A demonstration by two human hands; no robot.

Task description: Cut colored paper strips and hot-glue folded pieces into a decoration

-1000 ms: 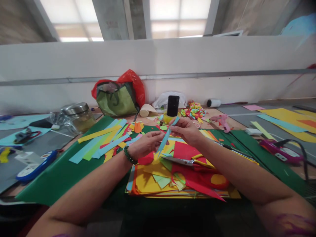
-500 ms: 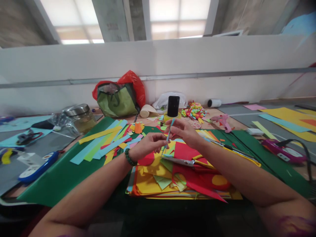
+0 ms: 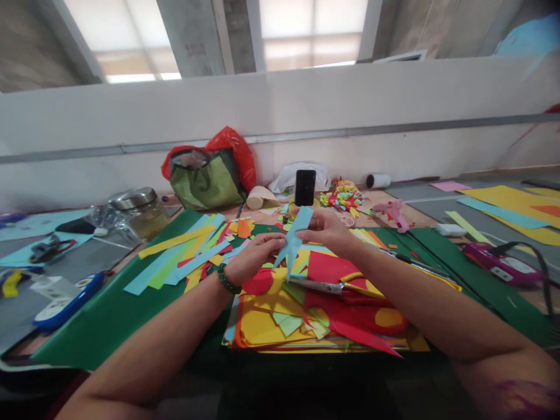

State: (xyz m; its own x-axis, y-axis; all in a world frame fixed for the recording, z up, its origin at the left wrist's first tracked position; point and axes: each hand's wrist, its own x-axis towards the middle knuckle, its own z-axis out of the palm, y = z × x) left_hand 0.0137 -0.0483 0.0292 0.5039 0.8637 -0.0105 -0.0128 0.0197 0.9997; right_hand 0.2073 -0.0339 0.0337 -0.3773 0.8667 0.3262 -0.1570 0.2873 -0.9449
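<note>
A light blue paper cut-out (image 3: 292, 239) with pointed ends is held up over the table between both hands. My left hand (image 3: 254, 256), a green bead bracelet on its wrist, pinches the lower left part of it. My right hand (image 3: 326, 228) pinches its upper end. Below them lies a heap of red, yellow and green paper pieces (image 3: 306, 309), with yellow-handled scissors (image 3: 332, 284) on top.
Green sheets (image 3: 114, 303) cover the table, with loose coloured strips (image 3: 184, 256). A black phone (image 3: 305, 187) stands upright behind; a green bag (image 3: 203, 178), a glass jar (image 3: 140, 210) and a pink glue gun (image 3: 394, 213) sit further back. A purple tool (image 3: 499, 262) lies right.
The blue paper, edge-on half a second ago, has been turned so its flat face shows. Both hands kept their grip and stayed at about the same height.
</note>
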